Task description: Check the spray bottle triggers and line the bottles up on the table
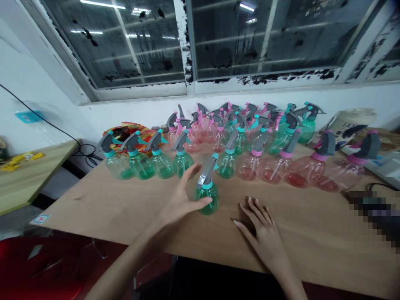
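A green spray bottle point(207, 196) with a grey trigger and teal collar stands alone on the wooden table point(125, 208), in front of the rows. My left hand point(183, 199) is at its left side with the fingers spread; the thumb touches the bottle's body and the forefinger reaches up behind the trigger. It is not wrapped round the bottle. My right hand point(261, 225) lies flat on the table just right of the bottle, fingers stretched out, holding nothing.
Rows of several green spray bottles point(146, 160) and pink spray bottles point(281, 166) fill the back of the table under the window. A red and yellow bag point(133, 129) lies at the back left. A second table point(25, 175) stands at the left, with a black cable point(87, 152) between.
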The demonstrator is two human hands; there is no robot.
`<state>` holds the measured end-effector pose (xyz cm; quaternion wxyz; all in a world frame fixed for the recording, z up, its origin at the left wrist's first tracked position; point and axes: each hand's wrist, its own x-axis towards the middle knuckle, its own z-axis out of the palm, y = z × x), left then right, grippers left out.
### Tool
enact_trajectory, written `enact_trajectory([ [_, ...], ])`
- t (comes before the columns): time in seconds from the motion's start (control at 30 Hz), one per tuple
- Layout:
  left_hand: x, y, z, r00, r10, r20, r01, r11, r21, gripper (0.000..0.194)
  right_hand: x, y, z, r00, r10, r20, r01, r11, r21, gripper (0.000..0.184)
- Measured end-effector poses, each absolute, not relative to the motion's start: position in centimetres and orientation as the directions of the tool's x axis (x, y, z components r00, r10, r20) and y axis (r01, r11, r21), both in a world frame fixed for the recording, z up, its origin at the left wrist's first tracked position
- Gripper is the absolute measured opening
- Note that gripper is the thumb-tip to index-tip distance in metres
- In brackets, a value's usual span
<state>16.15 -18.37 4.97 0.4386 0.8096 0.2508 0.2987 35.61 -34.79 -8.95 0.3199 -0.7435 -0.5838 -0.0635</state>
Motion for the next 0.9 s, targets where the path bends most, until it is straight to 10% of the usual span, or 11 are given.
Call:
enact_trajectory([
  [0.9, 20.6, -18.4, 5.5, 0.678, 0.677, 0.285, 0.124, -0.488, 0.864, 0.013, 35.6, -34.9, -8.7, 0.318, 0.838, 0.443, 0.899, -0.118, -0.422, 0.055],
])
